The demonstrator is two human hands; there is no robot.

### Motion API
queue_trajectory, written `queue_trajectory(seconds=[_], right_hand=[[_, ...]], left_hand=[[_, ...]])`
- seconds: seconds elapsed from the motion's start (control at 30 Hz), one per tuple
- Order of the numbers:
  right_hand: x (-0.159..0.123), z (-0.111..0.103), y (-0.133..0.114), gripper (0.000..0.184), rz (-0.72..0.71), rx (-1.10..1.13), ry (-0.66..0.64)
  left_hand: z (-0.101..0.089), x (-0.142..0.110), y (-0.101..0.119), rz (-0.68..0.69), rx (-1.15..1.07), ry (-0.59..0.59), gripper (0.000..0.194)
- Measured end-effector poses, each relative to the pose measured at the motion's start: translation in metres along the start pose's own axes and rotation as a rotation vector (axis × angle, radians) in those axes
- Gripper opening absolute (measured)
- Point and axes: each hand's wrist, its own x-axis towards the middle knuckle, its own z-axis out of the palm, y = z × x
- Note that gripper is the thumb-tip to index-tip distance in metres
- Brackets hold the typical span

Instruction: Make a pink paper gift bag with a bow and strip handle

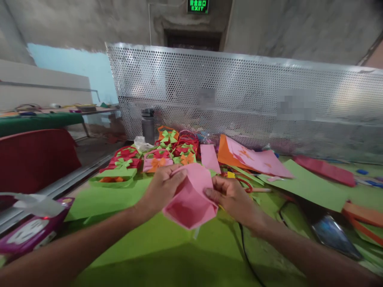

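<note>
1. Two bare hands hold a folded pink paper pocket (190, 199) in mid-air, just above the green tabletop (179, 259) and in front of the person's chest, its wide mouth tipped towards the person, probably so that the inside and the folds can be seen.
2. The left hand (163, 184) pinches the upper left edge between thumb and fingers; the right hand (231, 195) pinches the right side, thumb on the near face. Gripping opposite sides likely spreads the mouth without crushing the thin walls.
3. The pocket looks matt and fairly stiff: crisp angular creases, a mouth with several corners, a darker hollow within.
4. Just beyond lies a flat pink rectangular strip (210, 157); left of it, small handled bags in red, pink, green and orange (158, 161) stand clustered, trimmed with pointed bows, perhaps grouped to leave working room.
5. Farther right, loose pink and orange sheets (257, 159) overlap a broad, smooth light-green sheet (314, 185).
6. Behind, a grey cylindrical bottle (148, 127) stands upright before a shiny perforated metal screen (245, 79).
</note>
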Motion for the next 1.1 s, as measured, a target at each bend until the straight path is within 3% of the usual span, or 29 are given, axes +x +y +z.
queue_trajectory(seconds=[0.13, 0.33, 0.63, 0.77, 0.97, 1.1], right_hand=[[0.001, -0.004, -0.007, 0.022, -0.086, 0.024, 0.130], [0.002, -0.009, -0.014, 0.019, -0.151, 0.101, 0.312], [0.006, -0.019, -0.020, 0.019, -0.213, 0.188, 0.342], [0.011, -0.028, -0.013, 0.019, -0.189, 0.172, 0.376], [0.016, -0.036, -0.001, 0.023, -0.104, 0.147, 0.414], [0.017, -0.034, 0.004, 0.020, 0.021, 0.122, 0.244]], left_hand=[[-0.007, 0.023, 0.022, 0.132, 0.139, -0.049, 0.023], [0.001, 0.048, 0.056, 0.294, 0.331, -0.419, 0.023], [0.007, 0.073, 0.083, 0.473, 0.480, -0.553, 0.025], [0.012, 0.081, 0.075, 0.457, 0.468, -0.461, 0.027], [0.016, 0.081, 0.038, 0.285, 0.363, -0.395, 0.030], [0.015, 0.071, 0.021, 0.223, 0.411, -0.367, 0.026]])
